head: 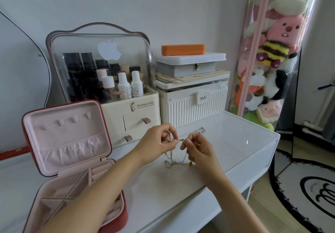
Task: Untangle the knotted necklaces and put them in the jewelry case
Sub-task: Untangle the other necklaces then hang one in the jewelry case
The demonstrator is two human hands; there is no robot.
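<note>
A person's two bare hands work over a white tabletop (208, 160). The left hand (155, 142) and the right hand (199, 151) are both narrowed to a pinch, thumb against fingertips, each holding a thin silver chain at a point between them. These are the knotted necklaces (176, 157): several fine chains hang from the fingers in a loose tangle whose lower loops rest on the table just under the hands, while one strand runs away to the right, ending in a small clasp lying on the surface.

The task appears to be at an early stage. The chains look tangled together, and none can be seen in the jewelry case (72, 153). That case, red outside and pale pink inside, stands open on the left with its lid upright; its visible hooks, pocket and divided tray seem empty. Untangling and storing both remain to be done.

Behind the hands stand a cream cosmetics organiser (126, 94) with a clear dome, holding bottles, and a ribbed white storage box (195, 105) stacked with flat boxes, the topmost orange. A clear column of plush toys (272, 51) stands at right, beside a black and white rug (308, 192) on the floor, and a pale wall rises behind
</note>
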